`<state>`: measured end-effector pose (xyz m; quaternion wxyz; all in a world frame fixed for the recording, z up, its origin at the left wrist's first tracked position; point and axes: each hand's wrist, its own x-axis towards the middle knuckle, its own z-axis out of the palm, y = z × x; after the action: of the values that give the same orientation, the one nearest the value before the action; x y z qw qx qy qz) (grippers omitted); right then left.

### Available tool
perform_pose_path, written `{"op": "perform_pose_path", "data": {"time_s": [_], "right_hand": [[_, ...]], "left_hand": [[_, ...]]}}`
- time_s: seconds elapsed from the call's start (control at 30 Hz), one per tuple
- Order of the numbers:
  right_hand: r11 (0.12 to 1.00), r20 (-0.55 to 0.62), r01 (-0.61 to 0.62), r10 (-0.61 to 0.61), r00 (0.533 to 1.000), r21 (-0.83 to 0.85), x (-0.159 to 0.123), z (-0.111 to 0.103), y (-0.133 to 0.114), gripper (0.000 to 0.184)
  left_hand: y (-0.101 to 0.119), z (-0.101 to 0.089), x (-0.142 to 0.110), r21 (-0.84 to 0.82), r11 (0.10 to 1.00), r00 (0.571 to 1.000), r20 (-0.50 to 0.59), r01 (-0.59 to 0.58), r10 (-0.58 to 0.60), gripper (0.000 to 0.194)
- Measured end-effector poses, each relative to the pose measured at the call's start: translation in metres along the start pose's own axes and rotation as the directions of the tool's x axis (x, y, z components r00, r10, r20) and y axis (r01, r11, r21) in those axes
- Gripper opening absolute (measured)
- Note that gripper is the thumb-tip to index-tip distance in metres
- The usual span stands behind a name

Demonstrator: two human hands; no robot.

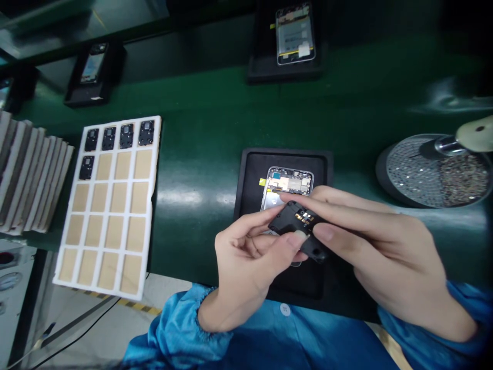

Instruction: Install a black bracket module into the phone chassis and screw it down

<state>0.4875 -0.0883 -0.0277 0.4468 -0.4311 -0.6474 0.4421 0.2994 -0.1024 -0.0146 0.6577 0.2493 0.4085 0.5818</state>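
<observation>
Between my two hands is a small black plastic phone part (287, 218) with gold contacts on its upper face. My left hand (246, 257) pinches it from the left, thumb on top. My right hand (377, 236) grips its right side, with thumb and fingertips near the gold contacts. Below them an opened phone (295, 180) lies in a black tray (241, 198), its circuit board showing at the top and a yellow-green tab sticking out at the left. The hands and the black part hide much of the phone's lower half.
At the left lies a white compartment tray (130, 203) with several similar black parts in its upper cells. Stacked trays (33, 177) stand beyond it. Farther back are black trays holding opened phones (296, 36) (93, 64). A round dish of small pieces (414, 172) sits right, under a lamp-like fixture (475, 134).
</observation>
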Motion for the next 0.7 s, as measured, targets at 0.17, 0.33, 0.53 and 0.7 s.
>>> {"op": "perform_pose_path", "data": {"time_s": [0.17,0.33,0.53,0.7], "right_hand": [[1.000,-0.038,-0.011,0.011,0.999,-0.007,0.003,-0.001,-0.004,0.038],[0.995,-0.174,-0.098,0.095,0.980,-0.009,0.011,-0.002,-0.003,0.026],[0.894,0.061,-0.412,0.408,0.911,0.178,0.019,-0.010,0.011,0.071],[0.951,-0.036,-0.309,0.308,0.951,-0.019,0.020,-0.013,0.023,0.046]], "left_hand": [[-0.004,-0.009,-0.002,0.198,0.976,0.996,0.044,-0.088,0.081,0.037],[-0.001,-0.029,0.015,0.477,0.666,0.819,0.294,-0.573,0.493,0.038],[0.009,-0.055,0.040,0.482,-0.035,0.383,0.737,-0.876,0.558,0.015],[0.012,-0.069,0.038,0.519,-0.082,0.445,0.794,-0.851,0.415,0.020]]}}
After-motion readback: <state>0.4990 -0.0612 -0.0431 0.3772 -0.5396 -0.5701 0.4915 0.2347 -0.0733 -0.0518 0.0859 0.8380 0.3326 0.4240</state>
